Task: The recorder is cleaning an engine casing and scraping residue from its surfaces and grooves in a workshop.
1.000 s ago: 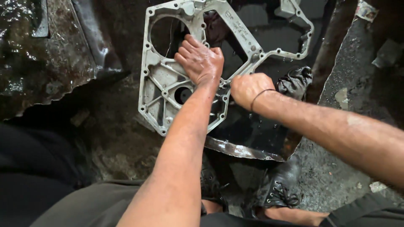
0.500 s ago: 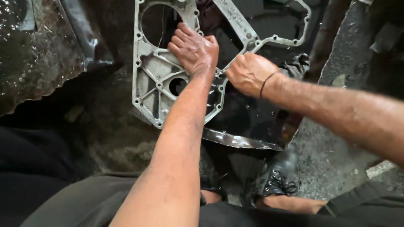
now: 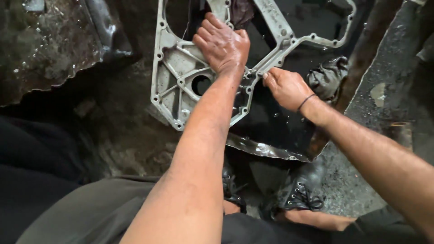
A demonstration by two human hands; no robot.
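A grey cast-metal cover (image 3: 174,86) with bolt holes and large openings lies tilted over a black tray. My left hand (image 3: 222,43) presses down on its ribbed middle, fingers curled toward the edge of a big round opening. My right hand (image 3: 285,88), with a dark band on the wrist, pinches the cover's rim at a bolt lug just right of the left wrist. Both hands look wet and oily. Whether the right fingers also hold something small is hidden.
The black tray (image 3: 266,151) holds dark oily liquid under the cover. A crumpled dark rag (image 3: 327,77) lies at its right side. Wet, dented sheet metal (image 3: 45,49) is at the upper left. My black laced boots (image 3: 300,194) stand below the tray on grimy ground.
My right hand has slid from a closed fist beside the cover to a fingertip pinch on its rim. My left hand stays pressed on the cover. The view has shifted slightly.
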